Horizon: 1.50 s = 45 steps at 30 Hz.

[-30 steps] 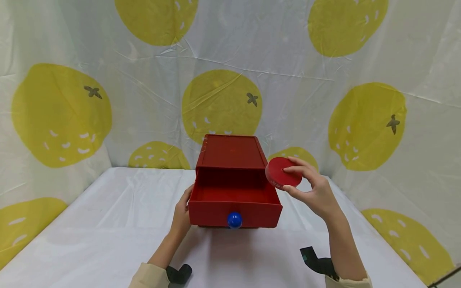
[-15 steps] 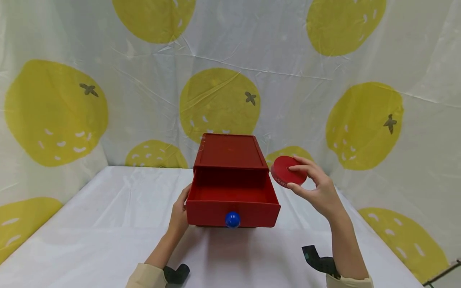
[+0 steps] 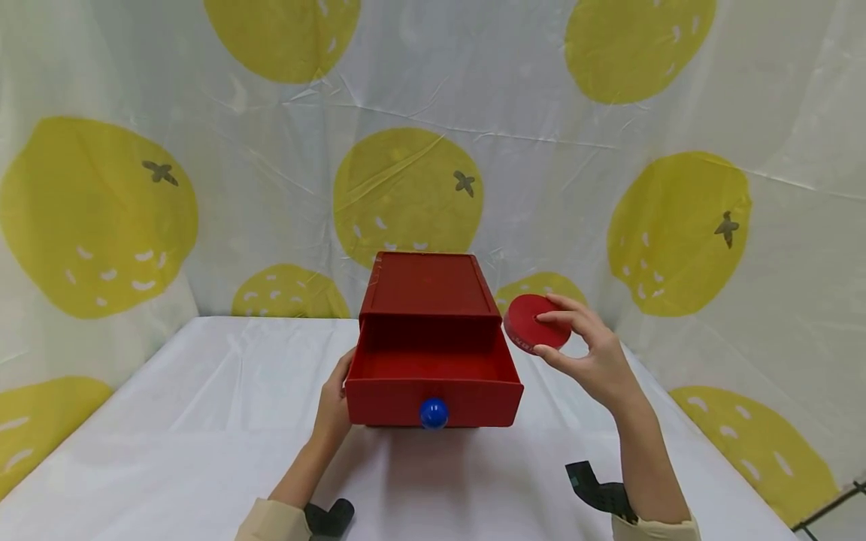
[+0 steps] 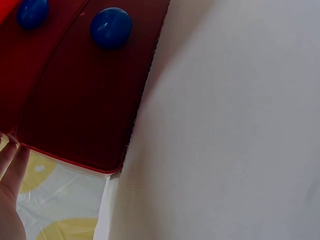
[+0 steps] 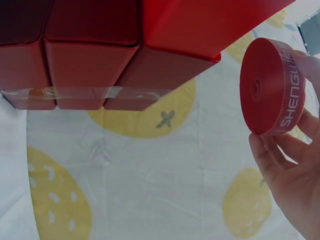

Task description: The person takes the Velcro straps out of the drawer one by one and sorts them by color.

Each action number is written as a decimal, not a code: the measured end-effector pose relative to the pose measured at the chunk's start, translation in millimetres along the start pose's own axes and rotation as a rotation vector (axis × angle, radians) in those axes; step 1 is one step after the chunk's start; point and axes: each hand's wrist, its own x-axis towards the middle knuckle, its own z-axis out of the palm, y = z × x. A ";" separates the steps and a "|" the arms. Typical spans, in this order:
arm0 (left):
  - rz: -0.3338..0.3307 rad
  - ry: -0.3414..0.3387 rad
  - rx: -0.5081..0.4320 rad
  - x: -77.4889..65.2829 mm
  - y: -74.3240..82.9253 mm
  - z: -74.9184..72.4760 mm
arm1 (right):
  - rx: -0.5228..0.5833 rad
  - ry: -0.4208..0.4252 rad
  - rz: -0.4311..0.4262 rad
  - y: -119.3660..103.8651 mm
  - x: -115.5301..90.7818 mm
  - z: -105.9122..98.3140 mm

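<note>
A red drawer cabinet (image 3: 429, 282) stands mid-table, its top drawer (image 3: 386, 402) pulled out with the red inner floor showing. A round blue knob (image 3: 434, 413) sits on the drawer front. My left hand (image 3: 331, 409) rests against the cabinet's left side; in the left wrist view its fingers (image 4: 16, 167) lie straight against the edge. To the right of the drawer, my right hand (image 3: 598, 368) holds up a roll of red tape (image 3: 524, 321) between thumb and fingers. White lettering runs along the rim of the roll (image 5: 291, 90) in the right wrist view.
Below the pulled-out drawer are more red drawers, one with a blue knob (image 4: 111, 27). Clear tape (image 5: 80, 92) runs across the stacked units' side. A white cloth (image 3: 223, 376) covers the table, with a lemon-print curtain (image 3: 271, 188) behind.
My right hand has moved the roll of tape slightly right, away from the drawer. My left hand stays at the cabinet's side. The head view has shifted a little.
</note>
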 end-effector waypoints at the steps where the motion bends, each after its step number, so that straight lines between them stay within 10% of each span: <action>1: 0.002 0.002 0.010 0.0 -3.4 0.4 | 0.000 0.000 -0.004 0.5 0.0 0.1; 45: 0.021 0.012 0.014 0.9 -11.8 3.5 | -0.081 0.215 0.252 53.4 -7.1 -10.6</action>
